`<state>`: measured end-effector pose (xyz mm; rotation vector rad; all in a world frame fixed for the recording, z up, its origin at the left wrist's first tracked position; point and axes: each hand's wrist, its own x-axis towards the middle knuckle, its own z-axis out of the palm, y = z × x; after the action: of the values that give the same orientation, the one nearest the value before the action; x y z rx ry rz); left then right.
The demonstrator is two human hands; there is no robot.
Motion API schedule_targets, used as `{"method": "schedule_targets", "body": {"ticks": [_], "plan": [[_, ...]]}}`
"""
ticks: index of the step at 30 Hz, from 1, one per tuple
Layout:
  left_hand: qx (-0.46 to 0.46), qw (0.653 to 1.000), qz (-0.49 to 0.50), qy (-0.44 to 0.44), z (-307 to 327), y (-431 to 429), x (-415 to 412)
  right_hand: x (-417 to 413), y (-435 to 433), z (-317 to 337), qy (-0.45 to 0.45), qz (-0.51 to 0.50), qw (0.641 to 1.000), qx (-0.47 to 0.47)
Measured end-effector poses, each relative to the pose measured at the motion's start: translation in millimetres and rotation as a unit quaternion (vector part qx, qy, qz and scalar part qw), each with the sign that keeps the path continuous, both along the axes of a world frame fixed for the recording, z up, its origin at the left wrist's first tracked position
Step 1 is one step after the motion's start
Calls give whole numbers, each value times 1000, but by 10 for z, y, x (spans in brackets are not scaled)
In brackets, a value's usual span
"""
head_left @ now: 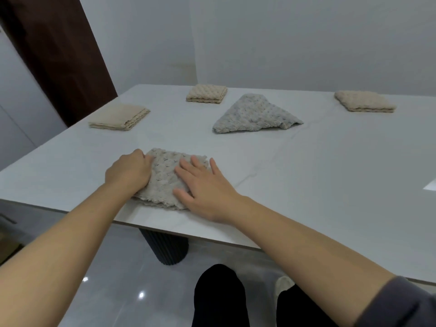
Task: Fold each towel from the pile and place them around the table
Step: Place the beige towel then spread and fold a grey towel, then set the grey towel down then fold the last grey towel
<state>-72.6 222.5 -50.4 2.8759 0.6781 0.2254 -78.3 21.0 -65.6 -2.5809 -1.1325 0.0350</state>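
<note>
1. While the folded grey towel (165,175) lies near the front edge of the table (330,185), toward its left corner, the step in hand appears to be the final pressing and squaring of the fold where the towel will sit.
2. To do this well, one hand should anchor an edge while the other sweeps flat across the top, so the layers settle flush. The fabric looks thick and nubbly, so it will probably spring back unless pressed firmly. The near edge shows slightly ruffled layers, which would benefit from being lined up before the towel is let go.
3. The left hand (128,172) sits at the towel's left edge with its knuckles up. Its fingers are curled over the edge and seem to grip it, pinning that side in place.
4. The right hand (205,187) lies palm down on the right half of the towel. Its fingers are straight and spread apart, and the thumb rests on the near part. It presses on the towel and holds nothing.
5. Three beige towels already lie folded around the table: one at the left side (119,116), one at the far edge (207,93) and one at the far right (365,101).
6. A loose grey towel (254,114) lies in the middle of the table in a rough triangle, not yet neatly folded. It is likely the next one to be picked up.
</note>
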Motion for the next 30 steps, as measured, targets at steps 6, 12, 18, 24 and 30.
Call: {"method": "schedule_targets", "body": {"ticks": [6,12,18,24,30], "plan": [[77,996,-4,-33,-87,294,-111,-20,318,-18,-1,17,1000,-7],[130,990,-3,-57,-130,419,-146,-56,455,-26,1,18,1000,-11],[14,984,-158,-77,-56,443,-138,52,571,30,10,-27,999,16],[-28,971,-223,74,-251,516,-89,40,693,-158,20,-63,996,-55],[25,967,-207,150,-118,467,-65,67,652,-130,37,-48,997,-44]]}}
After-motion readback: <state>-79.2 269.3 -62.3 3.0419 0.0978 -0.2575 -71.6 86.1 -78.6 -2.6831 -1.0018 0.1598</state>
